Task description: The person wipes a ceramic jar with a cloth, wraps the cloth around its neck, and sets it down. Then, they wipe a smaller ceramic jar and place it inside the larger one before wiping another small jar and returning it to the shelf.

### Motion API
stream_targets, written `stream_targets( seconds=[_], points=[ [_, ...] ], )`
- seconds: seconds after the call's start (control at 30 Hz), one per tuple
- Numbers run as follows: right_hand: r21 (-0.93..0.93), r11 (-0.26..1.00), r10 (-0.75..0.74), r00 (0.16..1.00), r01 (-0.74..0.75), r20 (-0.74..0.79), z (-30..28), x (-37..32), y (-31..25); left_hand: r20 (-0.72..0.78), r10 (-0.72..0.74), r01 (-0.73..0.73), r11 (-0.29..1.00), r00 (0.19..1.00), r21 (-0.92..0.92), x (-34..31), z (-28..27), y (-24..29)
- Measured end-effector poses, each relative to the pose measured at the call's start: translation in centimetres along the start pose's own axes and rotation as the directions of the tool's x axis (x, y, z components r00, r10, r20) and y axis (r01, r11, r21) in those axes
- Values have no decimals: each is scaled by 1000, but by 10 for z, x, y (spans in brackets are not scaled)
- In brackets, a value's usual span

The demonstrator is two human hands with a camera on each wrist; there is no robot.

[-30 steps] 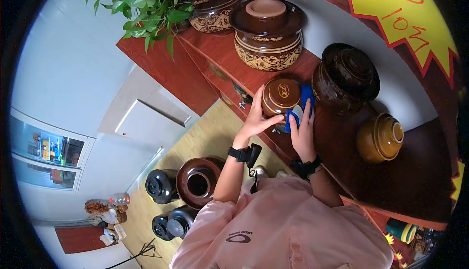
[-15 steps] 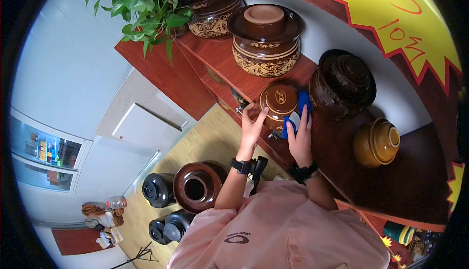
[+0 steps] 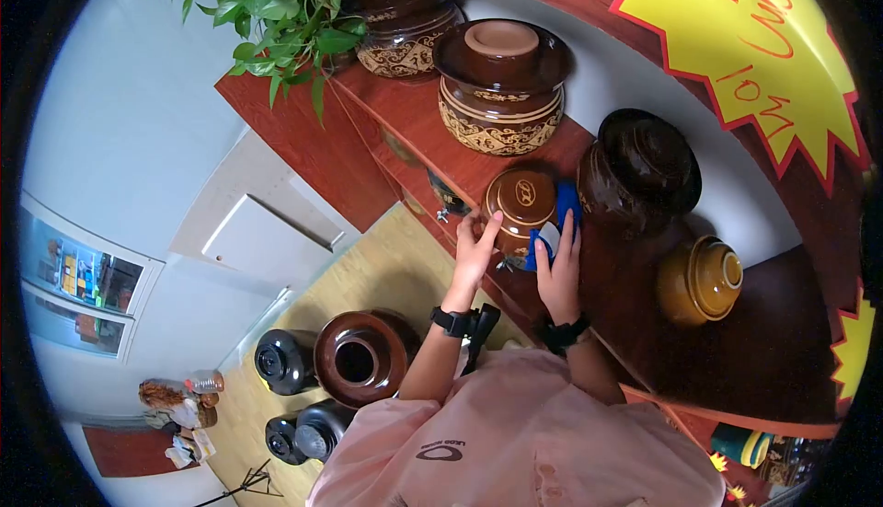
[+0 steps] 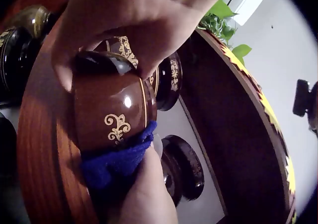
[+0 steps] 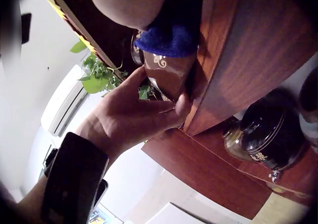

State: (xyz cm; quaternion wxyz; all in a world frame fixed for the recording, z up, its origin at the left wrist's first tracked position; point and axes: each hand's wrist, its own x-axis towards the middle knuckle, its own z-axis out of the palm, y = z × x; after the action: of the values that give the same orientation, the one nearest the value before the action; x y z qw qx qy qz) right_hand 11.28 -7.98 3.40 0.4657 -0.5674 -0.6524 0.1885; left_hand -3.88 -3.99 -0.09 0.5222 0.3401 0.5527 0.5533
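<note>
A small brown glazed jar (image 3: 521, 201) with a pale emblem on its top stands near the shelf's front edge. My left hand (image 3: 474, 251) grips its near left side, thumb and fingers apart on the rounded wall. With my right hand (image 3: 559, 277) I hold a blue cloth (image 3: 568, 200) against the jar's right side. A whitish patch shows between the cloth and my fingers. In the left wrist view a cream scroll pattern (image 4: 118, 127) lies just above the cloth. The right fingers are partly hidden behind the cloth in the right wrist view.
A dark lidded jar (image 3: 639, 171) stands close to the right, with a mustard-yellow jar (image 3: 701, 279) beyond. Behind sits a larger patterned pot (image 3: 501, 116). A leafy plant (image 3: 267, 10) hangs at the shelf's left end. Brown and black jars (image 3: 363, 360) stand on the floor.
My left hand has slid from the jar's left side down toward its near side, its fingers now more bent. The right hand keeps the cloth on the jar. The head view has shifted slightly.
</note>
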Motion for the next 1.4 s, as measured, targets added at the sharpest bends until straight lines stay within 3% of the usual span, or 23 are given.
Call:
stream_targets(
  seconds=[0.23, 0.8, 1.03, 1.2, 1.4],
  points=[
    [7, 999, 41, 999, -42, 15, 1, -1, 0, 18, -22, 21, 999, 1000, 38, -1, -3, 2],
    [0, 994, 113, 992, -113, 52, -2, -1, -9, -20, 46, -47, 995, 999, -90, -11, 3, 7],
    [4, 1000, 30, 998, -30, 48, 2, -2, 1, -72, 93, -95, 995, 993, -25, -5, 2, -1],
    [-3, 1000, -4, 999, 4, 40, 1, -1, 0, -60, 35, -38, 998, 998, -55, -8, 2, 4],
    [-20, 999, 48, 998, -48, 44, 0, -2, -3, -39, 49, -52, 997, 998, -64, -10, 1, 7]
  ],
)
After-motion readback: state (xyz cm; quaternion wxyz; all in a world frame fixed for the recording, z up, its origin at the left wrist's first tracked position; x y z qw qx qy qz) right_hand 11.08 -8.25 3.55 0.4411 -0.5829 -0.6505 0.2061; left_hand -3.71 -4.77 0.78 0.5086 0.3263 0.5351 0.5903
